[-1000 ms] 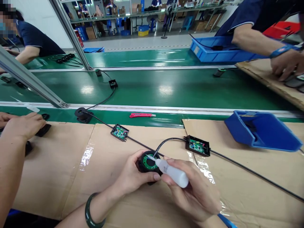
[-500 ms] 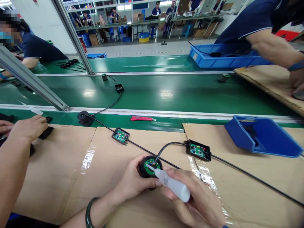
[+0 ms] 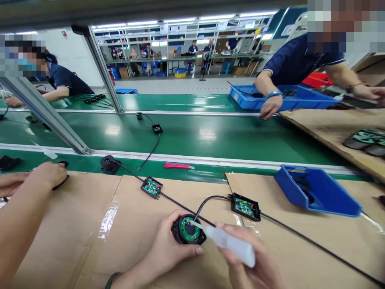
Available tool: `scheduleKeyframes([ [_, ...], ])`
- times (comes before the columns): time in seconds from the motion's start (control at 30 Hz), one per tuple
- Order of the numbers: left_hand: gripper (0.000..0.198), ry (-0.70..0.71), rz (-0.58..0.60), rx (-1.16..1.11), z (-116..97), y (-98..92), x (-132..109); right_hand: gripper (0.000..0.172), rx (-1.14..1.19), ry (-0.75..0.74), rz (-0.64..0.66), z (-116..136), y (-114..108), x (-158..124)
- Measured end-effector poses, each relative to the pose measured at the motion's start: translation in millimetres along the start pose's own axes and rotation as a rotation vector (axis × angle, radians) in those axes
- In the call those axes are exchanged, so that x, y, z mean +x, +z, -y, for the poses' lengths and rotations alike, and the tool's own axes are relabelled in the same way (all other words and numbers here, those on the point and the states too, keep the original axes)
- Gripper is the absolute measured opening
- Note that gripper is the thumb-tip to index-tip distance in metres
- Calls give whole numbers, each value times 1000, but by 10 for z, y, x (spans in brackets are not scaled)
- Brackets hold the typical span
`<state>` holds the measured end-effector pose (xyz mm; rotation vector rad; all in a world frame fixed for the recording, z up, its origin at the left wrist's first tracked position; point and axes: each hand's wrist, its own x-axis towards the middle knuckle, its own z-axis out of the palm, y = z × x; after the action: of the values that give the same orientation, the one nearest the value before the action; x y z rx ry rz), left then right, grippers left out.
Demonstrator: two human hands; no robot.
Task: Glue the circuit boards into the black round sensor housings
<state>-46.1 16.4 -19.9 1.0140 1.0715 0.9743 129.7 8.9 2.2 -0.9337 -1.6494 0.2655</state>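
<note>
My left hand is closed round a round black housing with a green ring-shaped circuit board and small coloured wires inside. In my right hand is a white squeeze bottle, its thin nozzle pointing at the wires on the board; whether the tip touches them I cannot tell. A black cable arches from the housing to an open black box holding a green circuit board. Behind my left hand lies a second open box, cabled to another round black housing.
A red utility knife lies by the rail. To the right stands a blue bin with dark parts. Beyond runs a green conveyor carrying another cabled unit. A co-worker's arms are at left; another person works across the belt.
My view has tilted up. The bottle has drawn back slightly to the right, and the housing is turned a little. Across the belt, the person at right now reaches over the conveyor.
</note>
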Motion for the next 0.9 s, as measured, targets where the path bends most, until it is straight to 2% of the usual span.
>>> scheduleKeyframes([
  [0.1,60,58,-61,240,-20,-8,-31,15,297,274,-252,-108,-16,85],
  [0.2,57,102,-98,501,-38,-13,-64,11,493,352,-321,-281,-102,269],
  [0.33,58,109,-74,821,-57,12,-74,21,461,392,-199,-626,-192,520],
  [0.47,57,135,-84,995,-30,0,-70,38,383,405,1,-1053,-30,770],
  [0.53,56,180,-82,970,29,-64,-83,35,311,423,103,-1271,126,882],
  [0.6,61,184,-45,853,107,-167,-109,28,219,446,181,-1471,286,967],
  [0.7,75,186,80,653,192,-326,-159,25,81,478,248,-1695,462,1031],
  [0.77,75,185,132,614,185,-371,-195,27,7,490,270,-1787,521,1037],
  [0.83,69,163,97,655,124,-338,-231,28,-52,496,285,-1843,538,1033],
  [0.9,65,137,13,708,32,-249,-259,28,-96,492,305,-1865,520,1031],
])
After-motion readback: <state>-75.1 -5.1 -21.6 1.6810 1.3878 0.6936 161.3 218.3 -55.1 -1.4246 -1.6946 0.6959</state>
